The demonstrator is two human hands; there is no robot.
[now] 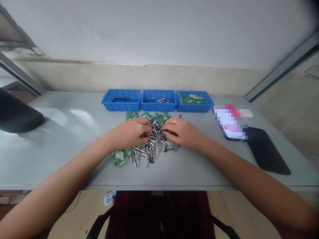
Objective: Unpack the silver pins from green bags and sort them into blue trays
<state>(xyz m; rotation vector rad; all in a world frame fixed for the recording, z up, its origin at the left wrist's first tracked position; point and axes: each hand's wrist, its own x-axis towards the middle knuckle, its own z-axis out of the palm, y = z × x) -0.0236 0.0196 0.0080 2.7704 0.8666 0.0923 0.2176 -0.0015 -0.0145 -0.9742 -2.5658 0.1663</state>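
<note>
A loose pile of silver rivets (141,151), thin pins with thicker ends, lies on the table with dark screws (171,148) mixed in. Several green plastic packets (122,157) lie around the pile's left and far sides. My left hand (136,131) is at the left of the pile, its fingers curled towards the thumb with small dark pieces, apparently screws, between them. Wearing a ring, my right hand (180,131) reaches into the right side; its fingers and thumb are bent together, and what they grip is hidden.
Behind the pile stand three blue bins: the left bin (122,107) holds dark pieces, the middle bin (159,107) silver rivets, the right bin (194,108) green packets. A phone (230,126) and a black flat object (269,151) lie right; a dark rounded object (20,114) stands left.
</note>
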